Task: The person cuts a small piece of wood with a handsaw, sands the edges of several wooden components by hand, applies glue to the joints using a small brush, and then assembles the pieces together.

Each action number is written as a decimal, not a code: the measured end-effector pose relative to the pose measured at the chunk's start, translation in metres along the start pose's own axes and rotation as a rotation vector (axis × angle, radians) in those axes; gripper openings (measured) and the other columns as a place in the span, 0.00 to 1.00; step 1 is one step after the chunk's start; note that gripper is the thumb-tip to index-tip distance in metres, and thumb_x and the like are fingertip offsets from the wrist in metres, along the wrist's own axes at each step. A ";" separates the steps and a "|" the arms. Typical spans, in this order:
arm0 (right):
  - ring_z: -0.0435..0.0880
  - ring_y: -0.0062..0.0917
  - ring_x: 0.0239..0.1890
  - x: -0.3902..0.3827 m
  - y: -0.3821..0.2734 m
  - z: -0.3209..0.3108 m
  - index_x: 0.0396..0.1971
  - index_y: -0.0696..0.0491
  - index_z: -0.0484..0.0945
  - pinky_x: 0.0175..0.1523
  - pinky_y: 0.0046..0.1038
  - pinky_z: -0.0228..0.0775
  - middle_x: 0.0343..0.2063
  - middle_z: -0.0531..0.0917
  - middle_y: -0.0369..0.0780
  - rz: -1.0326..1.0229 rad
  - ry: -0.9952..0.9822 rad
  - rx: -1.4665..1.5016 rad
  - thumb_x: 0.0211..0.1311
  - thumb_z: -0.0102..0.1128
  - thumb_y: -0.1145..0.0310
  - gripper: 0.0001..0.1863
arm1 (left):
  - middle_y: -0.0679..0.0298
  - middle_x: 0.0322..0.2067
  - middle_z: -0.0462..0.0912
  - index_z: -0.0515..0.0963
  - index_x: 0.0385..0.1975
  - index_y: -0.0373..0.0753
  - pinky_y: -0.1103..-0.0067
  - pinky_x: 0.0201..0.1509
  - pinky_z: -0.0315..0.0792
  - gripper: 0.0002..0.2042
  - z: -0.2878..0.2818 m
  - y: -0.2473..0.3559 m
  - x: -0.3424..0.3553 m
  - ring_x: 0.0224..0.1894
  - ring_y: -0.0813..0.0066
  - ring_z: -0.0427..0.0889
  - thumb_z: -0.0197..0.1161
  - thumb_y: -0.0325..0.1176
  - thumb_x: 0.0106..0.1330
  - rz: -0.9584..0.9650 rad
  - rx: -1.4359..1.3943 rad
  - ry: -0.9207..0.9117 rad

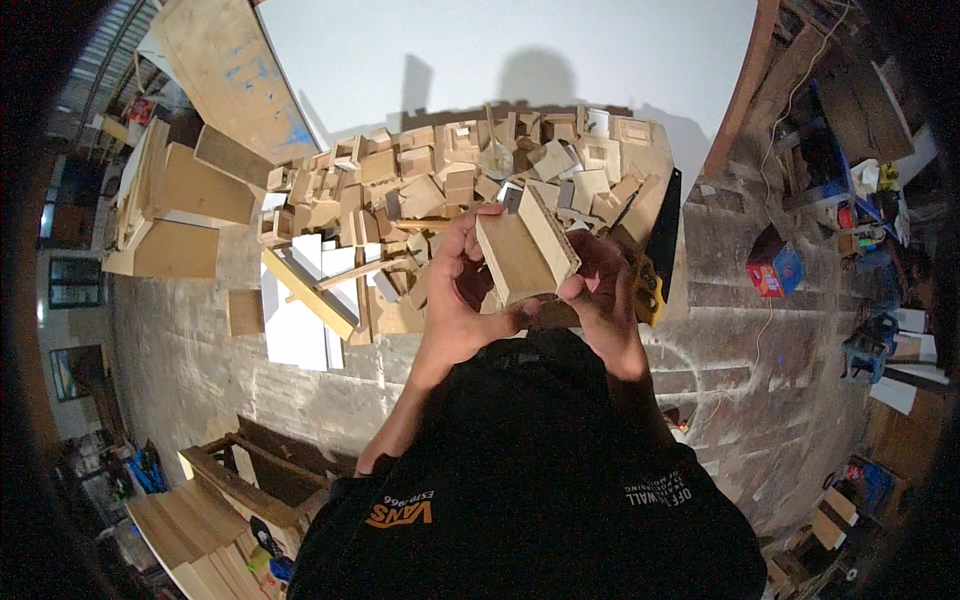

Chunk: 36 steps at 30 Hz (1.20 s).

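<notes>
Both my hands hold a small open wooden box (520,258), made of thin pale boards, in front of my chest and above the worktable. My left hand (458,295) grips its left side, with the thumb along the lower edge and the fingers at the far corner. My right hand (608,300) has its thumb on the near right corner; its other fingers are partly hidden behind the box. Beneath and beyond lie several small wooden boxes and offcuts (415,160). Right of my right hand lies a handsaw (650,288) with a yellow handle and dark blade.
A long yellowish wood strip (308,293) crosses white boards (300,335) at the table's left. A round clear container (497,162) stands among the pieces. Behind rises a large white panel (400,60). Wooden cabinets (175,215) stand left; a red-blue box (775,265) sits right.
</notes>
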State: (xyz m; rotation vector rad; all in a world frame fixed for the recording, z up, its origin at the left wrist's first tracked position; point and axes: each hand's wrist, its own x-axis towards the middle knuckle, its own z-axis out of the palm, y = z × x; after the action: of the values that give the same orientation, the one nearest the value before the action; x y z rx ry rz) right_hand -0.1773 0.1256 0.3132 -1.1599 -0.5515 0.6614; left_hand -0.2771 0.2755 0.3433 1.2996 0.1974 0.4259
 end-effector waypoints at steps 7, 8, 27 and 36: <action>0.74 0.28 0.59 0.007 -0.001 -0.001 0.59 0.59 0.71 0.63 0.31 0.66 0.53 0.77 0.40 0.047 -0.077 -0.083 0.60 0.69 0.51 0.34 | 0.60 0.53 0.74 0.60 0.62 0.38 0.73 0.60 0.73 0.47 0.006 0.015 0.007 0.55 0.72 0.78 0.75 0.17 0.34 0.016 0.101 0.161; 0.75 0.28 0.58 0.014 -0.005 -0.005 0.59 0.59 0.71 0.63 0.30 0.66 0.52 0.77 0.40 0.045 -0.127 -0.099 0.60 0.68 0.50 0.35 | 0.60 0.53 0.74 0.60 0.62 0.38 0.72 0.61 0.73 0.48 0.004 0.015 0.008 0.55 0.71 0.78 0.76 0.17 0.33 0.019 0.132 0.159; 0.85 0.34 0.39 0.066 -0.012 0.025 0.39 0.57 0.80 0.42 0.30 0.77 0.38 0.83 0.43 -0.421 -0.075 -0.716 0.41 0.80 0.56 0.28 | 0.48 0.55 0.70 0.75 0.57 0.35 0.69 0.56 0.74 0.35 -0.039 0.031 0.002 0.57 0.54 0.75 0.80 0.30 0.45 0.272 0.742 -0.006; 0.84 0.38 0.46 0.064 -0.023 0.043 0.54 0.50 0.78 0.49 0.36 0.78 0.46 0.82 0.42 -0.438 -0.135 -0.812 0.45 0.77 0.62 0.32 | 0.47 0.37 0.85 0.81 0.47 0.26 0.76 0.41 0.81 0.22 -0.044 0.042 0.004 0.39 0.61 0.87 0.74 0.27 0.51 0.459 0.744 0.279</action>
State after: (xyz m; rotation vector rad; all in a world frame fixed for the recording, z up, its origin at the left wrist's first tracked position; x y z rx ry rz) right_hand -0.1587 0.1938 0.3515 -1.6728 -1.2159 0.1152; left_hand -0.2986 0.3246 0.3728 2.0252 0.3087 0.9894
